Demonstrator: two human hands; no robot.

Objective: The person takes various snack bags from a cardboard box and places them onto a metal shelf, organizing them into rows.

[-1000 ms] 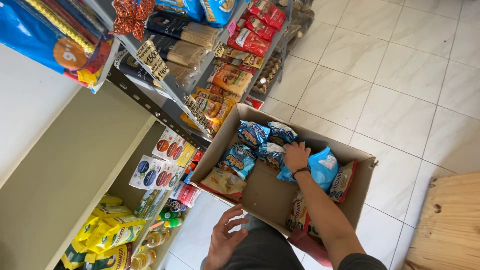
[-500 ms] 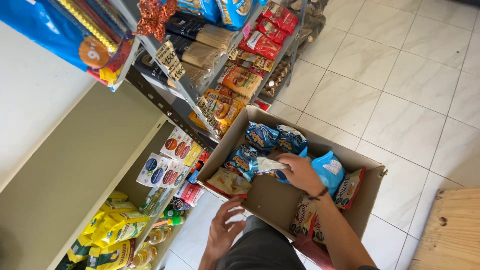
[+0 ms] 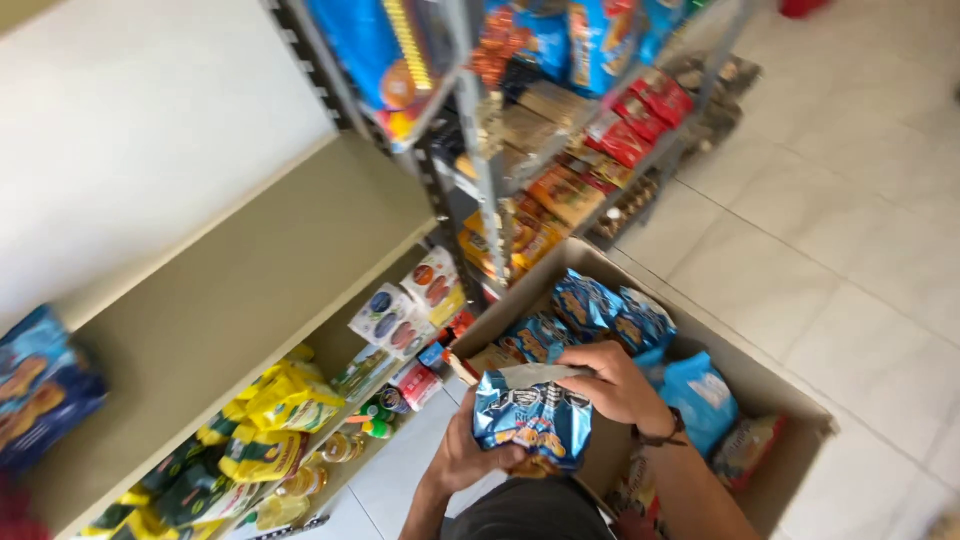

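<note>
Both of my hands hold one blue snack bag (image 3: 530, 418) in front of me, above the near corner of an open cardboard box (image 3: 770, 385). My right hand (image 3: 612, 382) grips the bag's top edge from the right. My left hand (image 3: 468, 456) supports its lower left side. Inside the box lie several more blue snack bags (image 3: 610, 310), a light blue packet (image 3: 700, 395) and a red-trimmed packet (image 3: 745, 450). The view is blurred by motion.
A metal shelf rack (image 3: 490, 190) with packets stands behind the box. A beige wooden shelf (image 3: 230, 300) runs along the left, with yellow bags (image 3: 270, 420) and bottles below it and a blue bag (image 3: 40, 385) at its left end. White floor tiles (image 3: 850, 230) spread to the right.
My right hand lifted a blue snack bag out of the box and my left hand came up to take hold of it. The camera swung left and up.
</note>
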